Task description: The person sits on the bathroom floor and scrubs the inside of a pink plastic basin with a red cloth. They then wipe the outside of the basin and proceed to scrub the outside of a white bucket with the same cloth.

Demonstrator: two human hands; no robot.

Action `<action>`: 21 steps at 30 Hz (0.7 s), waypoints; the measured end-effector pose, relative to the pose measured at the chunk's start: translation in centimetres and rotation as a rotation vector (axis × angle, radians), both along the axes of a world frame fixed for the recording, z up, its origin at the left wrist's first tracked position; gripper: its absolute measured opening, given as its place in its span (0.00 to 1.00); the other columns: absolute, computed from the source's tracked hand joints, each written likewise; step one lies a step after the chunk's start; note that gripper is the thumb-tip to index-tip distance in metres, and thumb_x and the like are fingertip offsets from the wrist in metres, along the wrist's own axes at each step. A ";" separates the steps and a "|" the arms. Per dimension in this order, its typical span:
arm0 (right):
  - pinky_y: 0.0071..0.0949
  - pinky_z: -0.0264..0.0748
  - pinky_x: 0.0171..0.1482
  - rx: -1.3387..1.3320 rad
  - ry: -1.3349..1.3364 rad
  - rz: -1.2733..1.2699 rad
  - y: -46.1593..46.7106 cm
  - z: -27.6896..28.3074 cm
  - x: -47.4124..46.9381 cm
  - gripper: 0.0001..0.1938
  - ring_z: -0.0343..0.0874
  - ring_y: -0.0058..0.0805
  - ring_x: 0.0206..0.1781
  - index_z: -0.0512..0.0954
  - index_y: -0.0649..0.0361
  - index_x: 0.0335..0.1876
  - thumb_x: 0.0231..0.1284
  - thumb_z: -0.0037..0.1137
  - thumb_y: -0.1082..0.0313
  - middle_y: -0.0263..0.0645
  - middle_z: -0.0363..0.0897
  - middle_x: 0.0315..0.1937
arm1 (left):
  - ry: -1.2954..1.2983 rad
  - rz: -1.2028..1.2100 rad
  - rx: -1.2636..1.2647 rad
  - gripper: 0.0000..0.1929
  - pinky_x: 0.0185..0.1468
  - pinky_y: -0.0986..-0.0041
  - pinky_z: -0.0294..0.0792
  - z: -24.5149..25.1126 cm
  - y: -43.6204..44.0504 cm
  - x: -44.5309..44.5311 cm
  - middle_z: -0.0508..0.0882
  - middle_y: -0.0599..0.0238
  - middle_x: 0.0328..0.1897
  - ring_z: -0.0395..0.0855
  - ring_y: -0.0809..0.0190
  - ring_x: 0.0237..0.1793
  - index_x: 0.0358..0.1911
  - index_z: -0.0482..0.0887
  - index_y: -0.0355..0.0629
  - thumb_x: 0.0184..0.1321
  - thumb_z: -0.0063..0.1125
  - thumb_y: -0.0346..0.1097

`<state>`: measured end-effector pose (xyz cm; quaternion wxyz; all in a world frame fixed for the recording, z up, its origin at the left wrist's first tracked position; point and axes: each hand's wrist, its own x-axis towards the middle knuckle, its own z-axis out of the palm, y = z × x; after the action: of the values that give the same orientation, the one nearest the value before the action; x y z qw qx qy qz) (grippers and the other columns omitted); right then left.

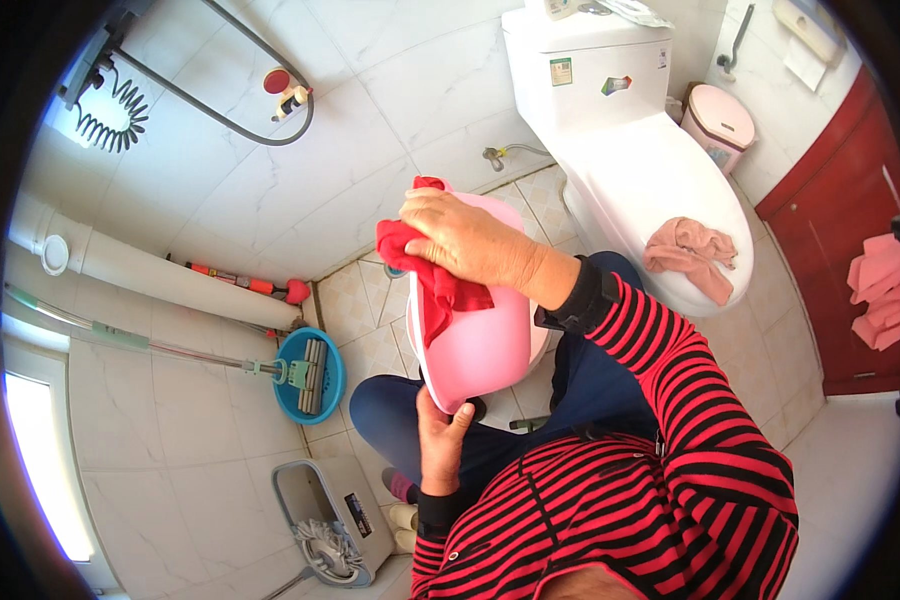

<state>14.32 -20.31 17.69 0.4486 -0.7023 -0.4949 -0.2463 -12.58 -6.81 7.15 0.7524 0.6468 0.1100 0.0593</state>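
Note:
A pink plastic basin [487, 349] is held up in front of me, tipped on its side so that its outer wall shows and its opening faces left. My left hand [442, 442] grips its white-edged rim at the near end. My right hand [461, 236] presses a red cloth [450, 289] over the rim and outer wall on the far side. Part of the cloth hangs down the pink wall. Below the basin, the edge of a pale round object [541, 346] shows; most of it is hidden. My knees are bent on either side.
A white toilet [630, 150] stands at the far right, with a pink cloth [690, 255] on its lid. To the left, a sponge mop [311, 375] rests in a blue basin [279, 394]. Nearer are a grey mop bucket [371, 517], a pink bin [720, 116] behind the toilet, and a red cabinet [832, 225].

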 end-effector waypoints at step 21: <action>0.44 0.75 0.52 0.017 -0.124 0.107 -1.0 3.0 -2.6 0.11 0.77 0.51 0.47 0.76 0.63 0.36 0.63 0.59 0.63 0.48 0.77 0.41 | -0.096 -0.069 0.103 0.24 0.57 0.76 0.71 3.1 -0.6 2.5 0.80 0.67 0.56 0.77 0.69 0.52 0.66 0.72 0.37 0.76 0.58 0.44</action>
<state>11.76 -21.28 20.69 0.4355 -0.6546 -0.5563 -0.2692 -10.06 -7.40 10.22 0.7242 0.6844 0.0482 0.0697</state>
